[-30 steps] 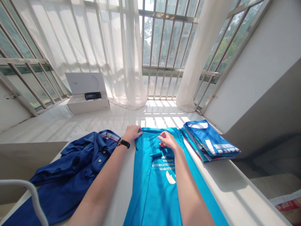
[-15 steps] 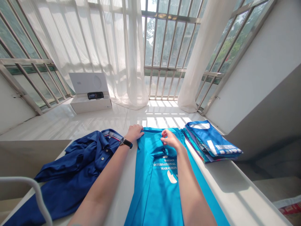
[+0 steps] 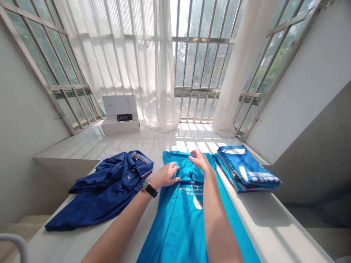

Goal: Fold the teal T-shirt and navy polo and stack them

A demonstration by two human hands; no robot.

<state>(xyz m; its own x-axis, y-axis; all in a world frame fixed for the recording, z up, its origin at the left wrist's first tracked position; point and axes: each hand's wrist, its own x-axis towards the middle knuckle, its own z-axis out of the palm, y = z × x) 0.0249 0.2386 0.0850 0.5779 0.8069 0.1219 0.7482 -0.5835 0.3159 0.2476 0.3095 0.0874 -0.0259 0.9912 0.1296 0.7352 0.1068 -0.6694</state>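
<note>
A teal marathon shirt (image 3: 175, 212) with white print lies spread in front of me, its upper part folded over near the far edge. My left hand (image 3: 166, 174), wearing a watch (image 3: 148, 188) on its wrist, hovers on or just above the left of the folded part, thumb and fingers apart. At the shirt's far edge, my right hand (image 3: 200, 160) has its fingers curved and slightly spread over the cloth, with nothing visibly gripped. Whether the fingertips touch the fabric is hard to see.
To the left lies a navy polo shirt (image 3: 109, 197). A stack of folded shirts (image 3: 248, 168) sits at right, a blue one on top. Farther back are an open white box (image 3: 120, 127) holding a black device (image 3: 124, 117), sheer curtains (image 3: 131, 65) and a barred window.
My left hand has left the shirt's far left corner and come inward and nearer. My right fingers, earlier pinched together near the neck, have opened and shifted toward the far edge. The view has shifted.
</note>
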